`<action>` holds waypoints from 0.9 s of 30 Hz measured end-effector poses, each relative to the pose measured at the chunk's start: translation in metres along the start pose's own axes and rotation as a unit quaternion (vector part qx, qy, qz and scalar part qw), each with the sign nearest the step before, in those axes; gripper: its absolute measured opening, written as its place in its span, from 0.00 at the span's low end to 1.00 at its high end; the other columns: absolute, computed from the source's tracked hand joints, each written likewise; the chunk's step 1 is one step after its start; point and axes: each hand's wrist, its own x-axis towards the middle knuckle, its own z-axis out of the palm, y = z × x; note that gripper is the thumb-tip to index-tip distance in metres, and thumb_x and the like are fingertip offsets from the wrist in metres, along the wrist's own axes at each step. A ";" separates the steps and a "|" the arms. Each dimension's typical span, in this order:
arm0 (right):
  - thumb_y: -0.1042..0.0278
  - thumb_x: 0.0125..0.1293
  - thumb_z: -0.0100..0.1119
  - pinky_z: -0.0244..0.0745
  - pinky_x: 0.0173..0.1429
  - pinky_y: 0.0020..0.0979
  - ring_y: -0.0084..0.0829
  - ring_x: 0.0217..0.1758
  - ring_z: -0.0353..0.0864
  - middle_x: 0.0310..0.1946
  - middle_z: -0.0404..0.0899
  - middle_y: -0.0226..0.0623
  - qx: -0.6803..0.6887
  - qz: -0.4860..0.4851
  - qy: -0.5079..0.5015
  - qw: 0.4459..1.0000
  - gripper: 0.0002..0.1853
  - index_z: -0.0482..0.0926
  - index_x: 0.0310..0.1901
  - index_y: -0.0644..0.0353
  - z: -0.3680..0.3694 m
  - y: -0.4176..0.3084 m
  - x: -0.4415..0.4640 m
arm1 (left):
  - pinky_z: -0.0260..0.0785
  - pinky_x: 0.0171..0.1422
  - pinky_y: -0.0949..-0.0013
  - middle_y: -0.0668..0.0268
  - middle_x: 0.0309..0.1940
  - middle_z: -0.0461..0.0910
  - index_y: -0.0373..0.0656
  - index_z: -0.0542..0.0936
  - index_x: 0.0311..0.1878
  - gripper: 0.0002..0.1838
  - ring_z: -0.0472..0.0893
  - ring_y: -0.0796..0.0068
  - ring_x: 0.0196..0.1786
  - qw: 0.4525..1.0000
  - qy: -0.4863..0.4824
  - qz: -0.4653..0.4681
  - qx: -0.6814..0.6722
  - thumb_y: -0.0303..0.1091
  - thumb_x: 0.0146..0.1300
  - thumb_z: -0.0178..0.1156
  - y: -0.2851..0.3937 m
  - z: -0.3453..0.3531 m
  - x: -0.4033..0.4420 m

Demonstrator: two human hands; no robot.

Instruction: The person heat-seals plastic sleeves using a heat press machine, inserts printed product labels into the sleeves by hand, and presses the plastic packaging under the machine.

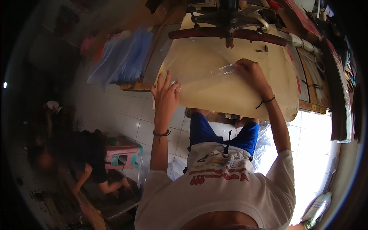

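A thin clear plastic sheet [221, 70] lies over the tan paper-covered work surface [230, 96]; its outline is hard to make out. My right hand [251, 74] is closed, pinching a crumpled edge of that plastic at the right. At the left edge of the paper, my left hand [166, 94] rests with its fingers spread, and a bit of shiny plastic shows beside its fingers. Beyond both hands, a dark machine with a long red bar [230, 34] reaches across the surface.
Bluish plastic bags [126, 57] hang over the bench's left side. Two small dark pieces [266, 48] lie on the paper at right. Rolled material [304, 44] sits farther right. Another person [80, 161] bends low at lower left, near a pink and green stool [122, 153].
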 end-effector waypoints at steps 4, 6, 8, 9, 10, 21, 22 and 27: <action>0.64 0.70 0.62 0.80 0.44 0.36 0.42 0.36 0.87 0.36 0.87 0.46 0.003 -0.030 0.002 1.000 0.12 0.85 0.42 0.66 -0.001 0.003 0.002 | 0.52 0.77 0.49 0.64 0.72 0.72 0.46 0.82 0.61 0.19 0.69 0.58 0.73 0.969 0.006 0.173 -0.177 0.32 0.67 0.62 0.033 -0.023 0.042; 0.64 0.69 0.62 0.80 0.44 0.36 0.42 0.37 0.87 0.36 0.87 0.47 0.012 -0.041 -0.001 0.999 0.12 0.85 0.42 0.66 -0.002 0.001 -0.001 | 0.56 0.77 0.52 0.64 0.72 0.73 0.46 0.81 0.62 0.20 0.72 0.58 0.70 0.930 0.011 0.278 -0.241 0.33 0.68 0.62 0.066 -0.017 0.072; 0.65 0.69 0.63 0.80 0.44 0.37 0.42 0.37 0.87 0.36 0.87 0.48 0.025 -0.041 0.006 0.999 0.12 0.85 0.42 0.67 -0.001 0.007 0.000 | 0.58 0.77 0.52 0.64 0.70 0.74 0.47 0.79 0.65 0.21 0.72 0.57 0.70 0.920 0.004 0.307 -0.244 0.33 0.69 0.61 0.087 0.003 0.089; 0.67 0.69 0.63 0.80 0.44 0.37 0.42 0.37 0.87 0.36 0.87 0.48 0.025 -0.042 0.008 0.999 0.11 0.84 0.43 0.67 -0.002 0.009 -0.001 | 0.59 0.77 0.52 0.64 0.69 0.75 0.47 0.78 0.66 0.22 0.72 0.56 0.70 0.914 0.002 0.323 -0.244 0.33 0.69 0.61 0.095 0.014 0.097; 0.67 0.69 0.62 0.80 0.44 0.36 0.42 0.38 0.88 0.36 0.87 0.48 0.018 -0.048 0.020 0.999 0.11 0.84 0.43 0.67 0.000 0.015 0.000 | 0.59 0.77 0.52 0.63 0.68 0.75 0.48 0.77 0.68 0.23 0.72 0.56 0.70 0.910 -0.009 0.318 -0.267 0.34 0.70 0.61 0.099 0.024 0.104; 0.64 0.66 0.66 0.81 0.42 0.36 0.42 0.34 0.88 0.34 0.87 0.45 0.005 -0.031 0.038 0.999 0.10 0.86 0.41 0.63 -0.008 0.002 -0.001 | 0.61 0.74 0.55 0.59 0.68 0.76 0.50 0.73 0.72 0.26 0.73 0.57 0.70 0.907 -0.051 0.239 -0.342 0.35 0.71 0.59 0.095 0.067 0.117; 0.63 0.66 0.67 0.81 0.42 0.36 0.42 0.34 0.88 0.33 0.87 0.45 -0.005 -0.026 0.030 0.999 0.11 0.87 0.40 0.62 -0.010 0.000 -0.002 | 0.66 0.69 0.56 0.59 0.62 0.81 0.51 0.75 0.71 0.24 0.78 0.57 0.64 0.912 -0.020 0.237 -0.334 0.33 0.71 0.59 0.097 0.065 0.118; 0.64 0.60 0.70 0.82 0.45 0.36 0.40 0.36 0.88 0.35 0.87 0.41 0.012 -0.045 0.016 0.999 0.08 0.89 0.37 0.58 -0.007 0.007 -0.004 | 0.74 0.56 0.57 0.60 0.48 0.87 0.50 0.79 0.64 0.19 0.85 0.56 0.48 0.923 -0.073 0.231 -0.297 0.32 0.71 0.59 0.096 0.061 0.141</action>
